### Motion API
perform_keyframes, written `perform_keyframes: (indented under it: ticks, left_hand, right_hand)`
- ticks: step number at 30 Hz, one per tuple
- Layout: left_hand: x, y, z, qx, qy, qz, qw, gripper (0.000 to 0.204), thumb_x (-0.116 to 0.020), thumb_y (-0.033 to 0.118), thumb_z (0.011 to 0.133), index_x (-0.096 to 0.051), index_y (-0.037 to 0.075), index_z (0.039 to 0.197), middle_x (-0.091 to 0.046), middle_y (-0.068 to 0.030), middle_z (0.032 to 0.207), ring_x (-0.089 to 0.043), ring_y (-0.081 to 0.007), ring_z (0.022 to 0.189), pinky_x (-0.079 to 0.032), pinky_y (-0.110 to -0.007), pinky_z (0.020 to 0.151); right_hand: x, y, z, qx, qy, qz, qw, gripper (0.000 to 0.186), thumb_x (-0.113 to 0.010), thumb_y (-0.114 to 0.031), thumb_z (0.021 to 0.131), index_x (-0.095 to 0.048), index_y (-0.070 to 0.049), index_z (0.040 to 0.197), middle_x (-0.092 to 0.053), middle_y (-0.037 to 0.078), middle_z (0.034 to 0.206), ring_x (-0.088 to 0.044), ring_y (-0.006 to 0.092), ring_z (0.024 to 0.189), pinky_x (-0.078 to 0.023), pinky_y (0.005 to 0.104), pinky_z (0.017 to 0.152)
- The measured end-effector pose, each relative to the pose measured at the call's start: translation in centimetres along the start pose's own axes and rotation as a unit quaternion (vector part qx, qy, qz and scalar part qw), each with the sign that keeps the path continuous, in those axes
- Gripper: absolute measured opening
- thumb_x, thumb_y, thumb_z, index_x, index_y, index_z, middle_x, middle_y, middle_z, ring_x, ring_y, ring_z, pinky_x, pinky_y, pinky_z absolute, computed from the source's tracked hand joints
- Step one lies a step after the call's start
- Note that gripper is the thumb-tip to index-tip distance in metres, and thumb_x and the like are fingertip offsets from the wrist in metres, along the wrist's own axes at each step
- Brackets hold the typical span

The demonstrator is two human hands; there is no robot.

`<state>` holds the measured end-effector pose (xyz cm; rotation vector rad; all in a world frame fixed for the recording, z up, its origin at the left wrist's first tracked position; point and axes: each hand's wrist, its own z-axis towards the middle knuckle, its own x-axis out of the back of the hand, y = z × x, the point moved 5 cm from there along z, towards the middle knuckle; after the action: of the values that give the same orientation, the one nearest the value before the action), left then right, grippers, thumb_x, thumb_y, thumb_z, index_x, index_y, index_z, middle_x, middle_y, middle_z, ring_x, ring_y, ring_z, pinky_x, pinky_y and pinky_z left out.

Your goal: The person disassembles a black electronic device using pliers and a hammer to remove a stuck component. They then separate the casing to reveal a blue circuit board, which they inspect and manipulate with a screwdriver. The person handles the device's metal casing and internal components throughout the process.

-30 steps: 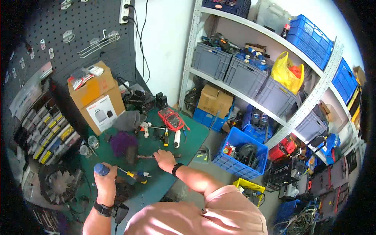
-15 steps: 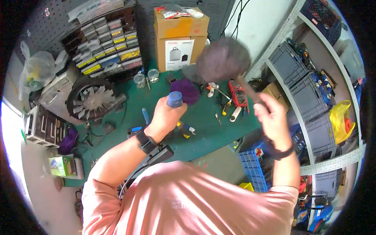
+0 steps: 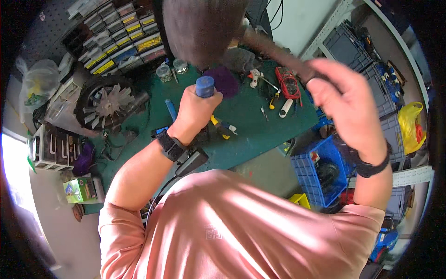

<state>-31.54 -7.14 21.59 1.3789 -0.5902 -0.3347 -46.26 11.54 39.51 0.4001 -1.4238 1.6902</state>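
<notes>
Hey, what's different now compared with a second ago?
The right hand has lifted the dark mallet from low over the green bench up close to the camera, and the view has turned. Nothing was visibly picked up or let go. The left hand still grips the blue-topped handle; the red meter still lies on the bench.

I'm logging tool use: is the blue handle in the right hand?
No, the left hand grips the blue handle, while the right hand holds the hammer.
</notes>
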Motion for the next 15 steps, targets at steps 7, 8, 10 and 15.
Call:
perform_keyframes:
  ticks: [7,8,10,15]
  left_hand:
    - [-1.0,-0.1,-0.2,0.004,-0.011,0.006,1.000,0.012,-0.070,0.009,0.080,-0.059,0.008,0.074,-0.052,0.0064,0.066,-0.046,-0.0050,0.061,-0.038,-0.025,0.056]
    - [-1.0,-0.1,-0.2,0.001,-0.008,0.002,1.000,0.012,-0.070,0.009,0.080,-0.059,0.009,0.074,-0.052,0.0065,0.066,-0.046,-0.0051,0.061,-0.038,-0.025,0.056]
    - [-1.2,-0.1,0.0,-0.006,-0.008,0.000,1.000,0.012,-0.069,0.009,0.080,-0.059,0.009,0.074,-0.052,0.0066,0.066,-0.046,-0.0052,0.060,-0.038,-0.025,0.055]
    - [-1.7,-0.3,0.1,0.001,-0.002,-0.015,1.000,0.014,-0.067,0.008,0.079,-0.057,0.005,0.070,-0.052,0.0048,0.063,-0.045,-0.0053,0.060,-0.040,-0.028,0.054]
  right_hand:
    - [1.1,-0.3,-0.7,0.022,0.029,-0.043,0.998,0.036,-0.063,-0.017,0.094,-0.059,0.003,0.124,-0.059,0.000,0.081,-0.049,0.0059,0.067,-0.041,0.0216,0.059]
    - [0.4,0.1,-1.0,0.022,0.013,-0.066,0.997,0.034,-0.064,-0.016,0.093,-0.060,0.004,0.121,-0.061,0.001,0.084,-0.052,0.0079,0.070,-0.044,0.0239,0.062]
    - [-1.0,1.7,-1.7,-0.011,-0.038,-0.065,0.997,0.031,-0.064,-0.014,0.092,-0.061,0.004,0.117,-0.062,0.003,0.084,-0.054,0.0097,0.072,-0.046,0.0264,0.065]
    - [1.6,0.7,-1.7,0.014,0.031,-0.049,0.998,0.032,-0.061,-0.015,0.095,-0.060,0.002,0.122,-0.057,0.000,0.078,-0.048,0.0053,0.064,-0.039,0.0201,0.057]
